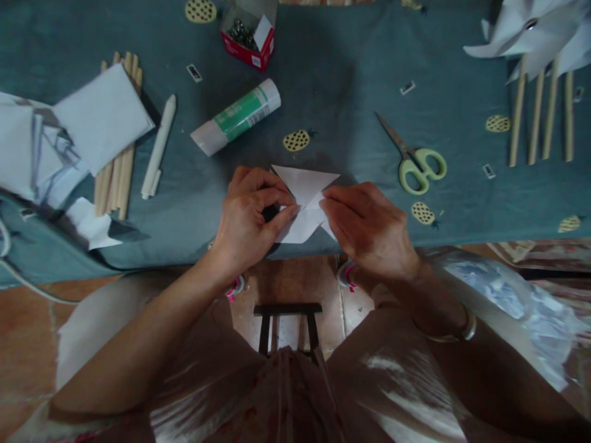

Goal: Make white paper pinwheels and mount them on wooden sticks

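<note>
A white sheet of paper (302, 184), cut and partly folded into points, is between my hands at the table's near edge. My left hand (258, 212) pinches it on its left side, with thumb and forefinger meeting near its middle. My right hand (369, 224) pinches its right side, the fingertips close to the centre. Parts of the sheet are hidden under my fingers. Beyond my left hand lies a glue stick (242, 117) with a green label. A pair of scissors (413, 160) with pale green handles rests beyond my right hand, its blades parted slightly.
At the left are white paper squares (104, 117) on wooden sticks (122, 178), a white pen (159, 147) and a paper scrap (95, 224). A red box (249, 46) of small metal pieces stands at the back. Finished paper pinwheels (530, 37) on sticks lie far right.
</note>
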Demonstrator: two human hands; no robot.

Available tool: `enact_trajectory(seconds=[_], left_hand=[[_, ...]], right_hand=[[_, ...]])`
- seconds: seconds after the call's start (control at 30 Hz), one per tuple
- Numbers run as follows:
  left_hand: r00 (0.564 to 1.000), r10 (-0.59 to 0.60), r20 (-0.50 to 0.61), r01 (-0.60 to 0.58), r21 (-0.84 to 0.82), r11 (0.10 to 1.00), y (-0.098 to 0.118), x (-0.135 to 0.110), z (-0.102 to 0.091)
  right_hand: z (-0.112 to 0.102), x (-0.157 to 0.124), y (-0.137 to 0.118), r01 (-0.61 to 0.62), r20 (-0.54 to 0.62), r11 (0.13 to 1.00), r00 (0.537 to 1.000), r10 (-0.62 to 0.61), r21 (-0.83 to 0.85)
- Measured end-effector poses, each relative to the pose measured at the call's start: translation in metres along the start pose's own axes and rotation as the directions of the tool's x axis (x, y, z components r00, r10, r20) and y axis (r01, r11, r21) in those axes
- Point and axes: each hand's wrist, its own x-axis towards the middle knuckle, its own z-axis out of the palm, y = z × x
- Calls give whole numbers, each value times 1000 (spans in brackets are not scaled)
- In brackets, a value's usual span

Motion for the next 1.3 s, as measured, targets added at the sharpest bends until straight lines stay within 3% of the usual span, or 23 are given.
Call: enact_trajectory(seconds=[0.33,0.5,0.67,0.9,1.07,1.23,1.3], left_hand=[[997,77,12,-78,65,995,5,-2,-1],[976,215,32,-217,117,969,2,-4,1],[923,384,-1,-376,199,905,-1,-5,3],[906,422,40,-416,271,868,3,-5,2],[898,439,34,-425,330,843,9,-5,3],[934,348,83,-356,300,885,9,-7,5],[941,336,47,-337,242,910,6,-8,4]], right_hand=[[0,0,1,18,9,1000,1000,-18,16],[1,1,1,52,-15,997,998,-53,-52],[2,0,1,67,-37,996,997,-69,-64],[3,0,2,82,-40,995,996,-84,-51],[4,-2,0,25,-22,999,999,-24,27],[8,-5,1,-21,-6,992,1000,22,128],[10,-6,1,-41,-12,986,999,44,161]])
